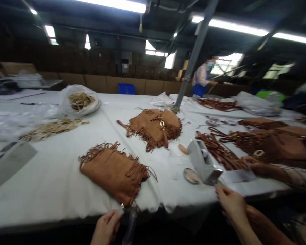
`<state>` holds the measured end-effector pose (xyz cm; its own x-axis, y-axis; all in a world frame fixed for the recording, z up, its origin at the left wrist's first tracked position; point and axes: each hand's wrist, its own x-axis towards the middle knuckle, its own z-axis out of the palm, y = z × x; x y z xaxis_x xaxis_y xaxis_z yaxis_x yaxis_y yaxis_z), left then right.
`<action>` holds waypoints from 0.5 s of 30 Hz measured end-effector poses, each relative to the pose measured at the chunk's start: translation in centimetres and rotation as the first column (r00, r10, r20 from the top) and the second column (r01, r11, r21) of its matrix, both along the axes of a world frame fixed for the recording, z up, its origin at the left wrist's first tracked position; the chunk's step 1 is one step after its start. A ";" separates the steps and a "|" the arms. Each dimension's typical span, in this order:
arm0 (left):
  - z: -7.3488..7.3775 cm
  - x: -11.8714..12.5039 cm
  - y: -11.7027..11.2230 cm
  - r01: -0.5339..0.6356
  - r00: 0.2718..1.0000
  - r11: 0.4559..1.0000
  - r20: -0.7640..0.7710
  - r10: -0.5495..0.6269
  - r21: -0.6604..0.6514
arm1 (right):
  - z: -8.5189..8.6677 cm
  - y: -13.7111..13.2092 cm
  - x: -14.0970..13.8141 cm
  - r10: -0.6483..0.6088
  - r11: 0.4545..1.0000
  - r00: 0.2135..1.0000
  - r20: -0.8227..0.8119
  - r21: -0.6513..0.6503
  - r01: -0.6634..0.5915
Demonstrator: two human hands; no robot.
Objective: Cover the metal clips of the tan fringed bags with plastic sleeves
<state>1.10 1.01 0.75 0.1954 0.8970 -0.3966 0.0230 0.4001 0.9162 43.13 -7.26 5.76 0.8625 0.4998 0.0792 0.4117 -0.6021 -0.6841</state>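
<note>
A brown suede fringed bag (109, 170) lies at the table's front edge, its metal fitting (122, 206) pointing toward me. My left hand (107, 226) is closed in a pinch beside that fitting; a small pale, shiny bit shows at the fingertips, too blurred to name. Next to it, a dark strip in clear plastic (130, 224) hangs over the edge. My right hand (231, 204) has its fingers pinched together at the cutting end of a grey tape dispenser (205, 163). Whatever lies between those fingers is too small to make out. A tape roll (191, 176) lies beside the dispenser.
More fringed bags (155, 127) lie mid-table, with brown straps (221, 149) and bag parts (277, 143) to the right. Another person's hand (255, 165) reaches in there. A pole (193, 58) rises from the table. A plastic sack (79, 100) stands back left.
</note>
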 end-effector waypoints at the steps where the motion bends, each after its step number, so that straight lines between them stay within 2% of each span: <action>1: 0.0 -0.1 0.0 0.029 1.000 0.999 0.008 -0.029 0.018 | -0.2 0.4 -1.8 0.040 0.999 0.996 -0.081 -0.015 -0.041; 3: 0.1 -0.2 0.2 0.015 1.000 0.995 -0.007 -0.014 0.096 | -0.2 1.4 -6.7 0.241 0.970 0.948 -0.209 0.027 -0.241; 4: 0.3 -0.2 0.2 0.009 1.000 0.993 -0.026 -0.006 0.122 | 0.1 1.9 -9.6 0.384 0.922 0.881 -0.276 0.074 -0.379; 6: 0.7 -0.2 0.2 0.007 0.998 0.987 -0.069 0.005 0.163 | 0.8 2.9 -15.5 0.624 0.764 0.653 -0.430 0.161 -0.624; 7: 1.0 -0.1 0.1 0.012 0.996 0.982 -0.092 0.005 0.187 | 1.1 3.5 -18.1 0.686 0.694 0.545 -0.483 0.207 -0.690; 9: 1.5 -0.1 -0.2 0.036 0.989 0.969 -0.149 0.001 0.246 | 1.4 4.8 -22.4 0.753 0.592 0.385 -0.534 0.294 -0.750; 10: 1.6 -0.1 -0.4 0.049 0.984 0.960 -0.181 0.002 0.275 | 1.4 5.4 -23.9 0.769 0.564 0.337 -0.543 0.327 -0.758; 12: 1.9 -0.2 -0.7 0.073 0.970 0.946 -0.241 0.006 0.317 | 0.8 6.7 -25.8 0.790 0.532 0.292 -0.540 0.365 -0.764; 15: 2.0 -0.4 -0.9 0.100 0.954 0.929 -0.300 0.013 0.357 | -0.4 8.0 -27.0 0.806 0.514 0.305 -0.507 0.342 -0.787</action>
<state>0.74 0.08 2.70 0.1637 0.9824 -0.0895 0.3218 0.0326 0.9463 16.13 0.75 5.32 -0.0874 0.9751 -0.2040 0.2325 -0.1791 -0.9560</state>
